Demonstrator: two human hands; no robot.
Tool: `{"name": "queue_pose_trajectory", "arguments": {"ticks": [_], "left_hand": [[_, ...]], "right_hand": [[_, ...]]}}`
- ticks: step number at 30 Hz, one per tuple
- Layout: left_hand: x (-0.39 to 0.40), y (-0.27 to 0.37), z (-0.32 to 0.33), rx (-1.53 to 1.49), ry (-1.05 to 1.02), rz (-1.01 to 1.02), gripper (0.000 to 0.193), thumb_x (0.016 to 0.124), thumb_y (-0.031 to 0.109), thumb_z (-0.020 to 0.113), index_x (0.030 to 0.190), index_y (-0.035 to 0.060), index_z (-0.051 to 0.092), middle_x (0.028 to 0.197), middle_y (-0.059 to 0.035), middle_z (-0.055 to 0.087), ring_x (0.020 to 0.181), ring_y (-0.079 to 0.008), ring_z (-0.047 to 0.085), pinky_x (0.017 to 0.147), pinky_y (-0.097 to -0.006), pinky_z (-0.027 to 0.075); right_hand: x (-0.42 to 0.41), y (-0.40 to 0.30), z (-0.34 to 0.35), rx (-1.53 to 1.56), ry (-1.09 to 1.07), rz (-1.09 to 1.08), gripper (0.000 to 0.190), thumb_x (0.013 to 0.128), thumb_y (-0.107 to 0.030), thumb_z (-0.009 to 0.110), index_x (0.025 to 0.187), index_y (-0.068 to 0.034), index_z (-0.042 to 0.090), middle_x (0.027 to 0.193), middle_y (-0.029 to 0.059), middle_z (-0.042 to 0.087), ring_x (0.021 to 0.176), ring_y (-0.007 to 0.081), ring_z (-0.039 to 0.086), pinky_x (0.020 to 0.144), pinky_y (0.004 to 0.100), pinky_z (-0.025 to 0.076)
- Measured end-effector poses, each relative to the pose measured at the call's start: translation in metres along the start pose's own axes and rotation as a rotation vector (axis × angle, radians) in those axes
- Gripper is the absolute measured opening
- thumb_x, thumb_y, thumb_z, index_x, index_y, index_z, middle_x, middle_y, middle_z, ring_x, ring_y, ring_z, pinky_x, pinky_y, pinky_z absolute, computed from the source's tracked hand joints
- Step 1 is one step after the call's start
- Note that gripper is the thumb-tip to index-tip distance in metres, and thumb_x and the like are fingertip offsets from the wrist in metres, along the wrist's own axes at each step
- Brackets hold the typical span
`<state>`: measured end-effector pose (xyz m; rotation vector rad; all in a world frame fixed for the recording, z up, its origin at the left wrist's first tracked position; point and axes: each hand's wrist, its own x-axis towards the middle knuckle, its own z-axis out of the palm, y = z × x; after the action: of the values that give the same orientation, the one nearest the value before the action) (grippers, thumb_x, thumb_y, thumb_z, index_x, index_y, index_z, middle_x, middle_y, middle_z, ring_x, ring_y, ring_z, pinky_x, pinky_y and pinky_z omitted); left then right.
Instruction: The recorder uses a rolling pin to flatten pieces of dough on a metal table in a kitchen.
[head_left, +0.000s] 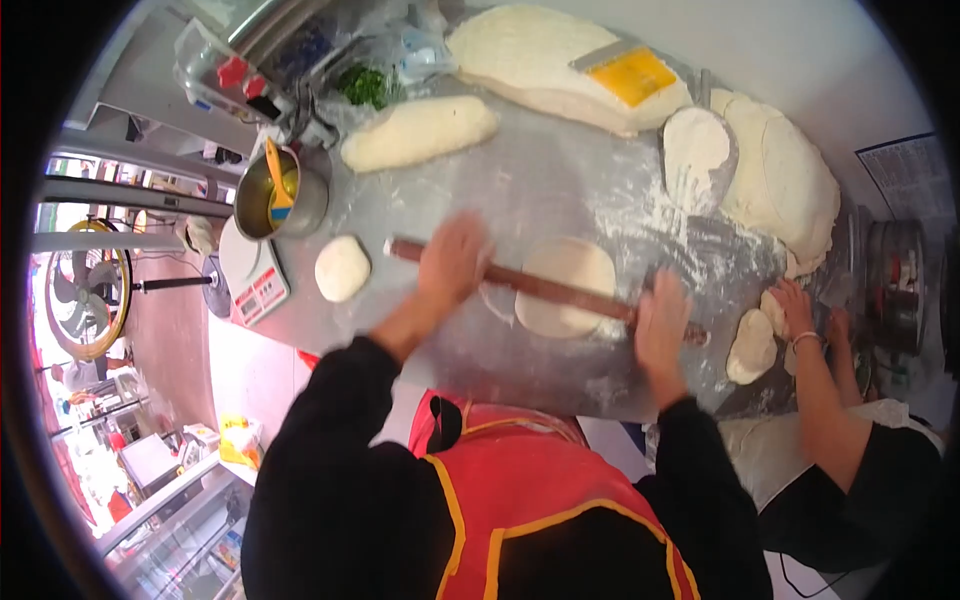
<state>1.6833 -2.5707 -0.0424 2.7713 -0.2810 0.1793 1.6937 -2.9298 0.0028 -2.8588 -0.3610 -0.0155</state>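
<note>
A dark wooden rolling pin (559, 289) lies slantwise across a flat round of dough (564, 319) on the floured metal worktop (465, 330). Towards the pin's left end rests my left hand (454, 255), blurred, with its palm over the wood. My right hand (663, 326), blurred too, lies over the pin near its right end. Both hands touch the pin beyond the dough's edges; whether the fingers wrap around it is unclear. A small thick dough piece (343, 268) sits left of my left hand.
Large dough masses (525, 52) (784, 172), a yellow scraper (634, 75) and a flour-filled scoop (697, 154) occupy the back. A dough log (420, 133), metal pot with brush (311, 199) and scale (255, 277) stand left. At right, a co-worker's hand (791, 304) touches dough.
</note>
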Motion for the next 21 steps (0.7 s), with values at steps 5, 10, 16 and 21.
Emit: {"name": "queue_pose_trajectory", "arguments": {"ticks": [5, 10, 16, 21], "left_hand": [[-0.033, 0.034, -0.030, 0.061, -0.114, -0.118, 0.066, 0.089, 0.038, 0.057, 0.140, -0.0007, 0.040, 0.145, -0.0196, 0.041, 0.138, -0.0330, 0.034, 0.114, -0.0516, 0.020], [-0.099, 0.066, -0.037, 0.050, -0.247, -0.250, 0.077, 0.084, 0.039, 0.064, 0.144, 0.0008, 0.034, 0.152, -0.0182, 0.031, 0.143, -0.0311, 0.025, 0.115, -0.0568, 0.014], [0.024, 0.029, -0.028, 0.189, -0.171, -0.171, 0.071, 0.090, 0.043, 0.055, 0.145, 0.0030, 0.034, 0.153, -0.0158, 0.030, 0.144, -0.0306, 0.021, 0.115, -0.0588, 0.010], [0.110, -0.001, -0.009, 0.320, 0.024, -0.081, 0.069, 0.094, 0.048, 0.047, 0.146, 0.0053, 0.034, 0.153, -0.0141, 0.030, 0.145, -0.0298, 0.018, 0.115, -0.0580, 0.009]], "right_hand": [[-0.045, -0.003, 0.012, -0.010, -0.016, 0.006, 0.052, 0.096, -0.021, 0.045, 0.142, 0.001, 0.037, 0.147, 0.0223, 0.038, 0.138, 0.0360, 0.033, 0.114, 0.0510, 0.020], [-0.101, -0.006, 0.016, -0.014, 0.057, -0.049, 0.057, 0.093, -0.025, 0.049, 0.143, -0.001, 0.037, 0.145, 0.0195, 0.041, 0.135, 0.0372, 0.035, 0.113, 0.0539, 0.020], [0.037, 0.009, 0.013, -0.163, 0.037, -0.039, 0.058, 0.095, -0.027, 0.047, 0.146, -0.002, 0.033, 0.150, 0.0182, 0.035, 0.139, 0.0349, 0.032, 0.113, 0.0564, 0.019], [0.115, 0.023, 0.015, -0.256, 0.207, -0.025, 0.058, 0.097, -0.029, 0.045, 0.147, -0.003, 0.030, 0.150, 0.0183, 0.035, 0.139, 0.0347, 0.031, 0.113, 0.0554, 0.020]]}}
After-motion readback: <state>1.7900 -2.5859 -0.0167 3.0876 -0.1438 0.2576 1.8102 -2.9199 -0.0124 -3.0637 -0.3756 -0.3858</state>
